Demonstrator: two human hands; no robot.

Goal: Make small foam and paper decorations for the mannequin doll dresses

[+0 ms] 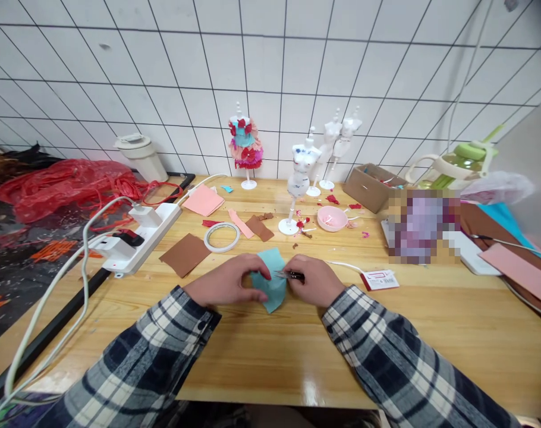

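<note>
A light-blue piece of crepe paper [274,293] stands out in front of me, just above the table. My left hand [230,279] curls around its left edge, with the thumb low and the index finger higher on the paper. My right hand [314,280] is closed on small scissors [293,275] with dark handles. Their silver blades point left and lie against the upper middle of the paper. Most of the handles are hidden in my fingers.
Beyond my hands are a tape roll [222,237], brown paper [185,255], a white mannequin [299,169], a decorated mannequin [244,142] and a pink bowl [332,219]. A power strip [152,235] with cables lies left; a cardboard box [367,189] stands right.
</note>
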